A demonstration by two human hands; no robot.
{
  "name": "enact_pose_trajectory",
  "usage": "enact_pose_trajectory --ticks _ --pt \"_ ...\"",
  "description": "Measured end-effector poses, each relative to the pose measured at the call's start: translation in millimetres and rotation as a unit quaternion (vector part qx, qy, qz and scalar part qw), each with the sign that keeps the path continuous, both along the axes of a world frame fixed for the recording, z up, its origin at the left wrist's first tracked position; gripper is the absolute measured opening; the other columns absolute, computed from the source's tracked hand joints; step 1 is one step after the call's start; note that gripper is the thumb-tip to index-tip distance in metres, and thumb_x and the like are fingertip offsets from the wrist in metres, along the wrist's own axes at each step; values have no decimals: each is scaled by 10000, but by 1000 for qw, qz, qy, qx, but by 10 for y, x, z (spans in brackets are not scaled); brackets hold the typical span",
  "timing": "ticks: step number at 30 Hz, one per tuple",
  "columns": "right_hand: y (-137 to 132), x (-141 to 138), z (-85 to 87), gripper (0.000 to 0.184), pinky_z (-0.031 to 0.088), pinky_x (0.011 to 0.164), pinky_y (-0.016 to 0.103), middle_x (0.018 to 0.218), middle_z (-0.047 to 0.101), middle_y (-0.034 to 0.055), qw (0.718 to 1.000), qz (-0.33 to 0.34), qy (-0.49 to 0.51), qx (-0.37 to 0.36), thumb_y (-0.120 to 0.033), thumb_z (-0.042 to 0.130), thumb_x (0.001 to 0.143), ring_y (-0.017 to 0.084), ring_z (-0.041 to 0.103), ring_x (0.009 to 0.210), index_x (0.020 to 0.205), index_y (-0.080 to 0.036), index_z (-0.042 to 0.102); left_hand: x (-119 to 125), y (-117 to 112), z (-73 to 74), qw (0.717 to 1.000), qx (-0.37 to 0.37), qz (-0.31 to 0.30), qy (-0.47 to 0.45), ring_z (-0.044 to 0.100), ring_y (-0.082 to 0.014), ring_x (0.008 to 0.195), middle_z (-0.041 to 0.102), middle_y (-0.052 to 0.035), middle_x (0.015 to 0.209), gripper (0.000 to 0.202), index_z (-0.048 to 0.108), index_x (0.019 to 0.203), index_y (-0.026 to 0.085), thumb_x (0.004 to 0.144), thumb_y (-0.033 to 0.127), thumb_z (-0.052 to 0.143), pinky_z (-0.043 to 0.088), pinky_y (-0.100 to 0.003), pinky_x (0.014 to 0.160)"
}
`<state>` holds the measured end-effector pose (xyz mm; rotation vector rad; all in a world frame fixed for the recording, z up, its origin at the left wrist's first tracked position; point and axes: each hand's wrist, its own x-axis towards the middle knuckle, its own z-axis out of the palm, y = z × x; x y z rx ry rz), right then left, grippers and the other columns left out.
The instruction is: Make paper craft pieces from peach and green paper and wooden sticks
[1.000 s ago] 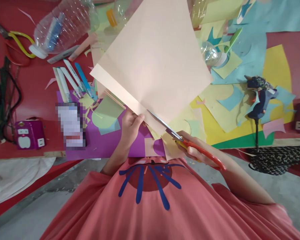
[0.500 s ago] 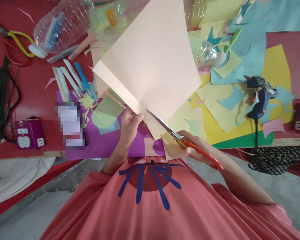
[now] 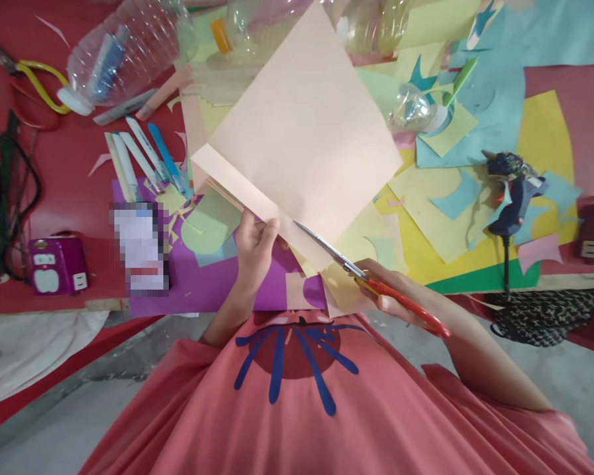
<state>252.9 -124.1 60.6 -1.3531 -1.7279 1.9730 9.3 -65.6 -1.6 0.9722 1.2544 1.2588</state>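
Left hand [image 3: 255,243] raised above near edge of red table [image 3: 69,165], wrist bent up, fingers and thumb pinching lower edge of peach paper sheet [image 3: 301,138]. Sheet held tilted over table's middle. Right hand [image 3: 391,300] reaches in from right, forearm angled, fingers curled through orange handles of scissors [image 3: 366,277]. Blades slightly parted, biting into sheet's lower edge just beside left thumb.

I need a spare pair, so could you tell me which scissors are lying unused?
The yellow-handled metal scissors far left on the red table; the orange-handled pair is in the right hand, cutting peach paper.
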Motion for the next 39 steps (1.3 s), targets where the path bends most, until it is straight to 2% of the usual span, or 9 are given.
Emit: enact_pose_trajectory --ticks 4,13,22,25,30,35,39 --pt "9 -4 -17 669 268 485 237 704 456 -29 1000 2 14 -23 -783 336 852 92 353 547 1152 -193 431 3 -13 5 1000 -14 -12 -14 499 -57 389 588 79 588 400 575 1021 241 776 525 714 418 -183 411" --pt "16 -47 -29 702 246 473 246 780 421 -21 991 -16 81 -109 -812 396 806 91 311 573 1171 -212 420 21 -54 53 997 -23 -66 -27 544 -80 373 601 83 539 450 553 1081 239 783 539 707 440 -190 402" --pt "18 -167 -40 785 254 468 237 661 442 -44 989 -48 73 -122 -844 429 761 93 329 537 1192 -187 432 16 -44 -3 995 14 -90 -32 546 -67 374 602 88 554 430 517 1102 221 824 506 680 452 -159 391" --pt "2 -182 -54 780 274 488 240 709 461 -29 989 -71 66 -116 -849 458 739 93 354 562 1151 -187 458 7 -35 -30 994 32 -97 -29 559 -63 402 601 86 571 425 511 1124 212 843 491 665 462 -149 410" --pt "-29 -175 -142 786 258 465 235 681 387 -51 991 -73 55 -99 -850 452 739 87 318 545 1158 -186 464 -6 -32 -51 994 44 -98 -23 554 -57 413 603 80 594 394 526 1140 216 860 463 654 462 -149 426" --pt "-76 -164 -269 771 228 437 231 642 353 -73 995 -71 55 -54 -838 444 757 78 277 506 1163 -183 455 -10 -35 -49 997 41 -60 17 612 -88 565 624 41 670 444 568 1140 202 829 501 674 508 -183 554" --pt "-62 -158 -206 742 249 448 234 644 376 -74 996 -68 32 -48 -817 443 775 74 307 493 1166 -186 447 -1 -33 -72 998 39 -40 24 641 -115 684 642 16 757 465 583 1113 208 792 525 699 508 -199 612"
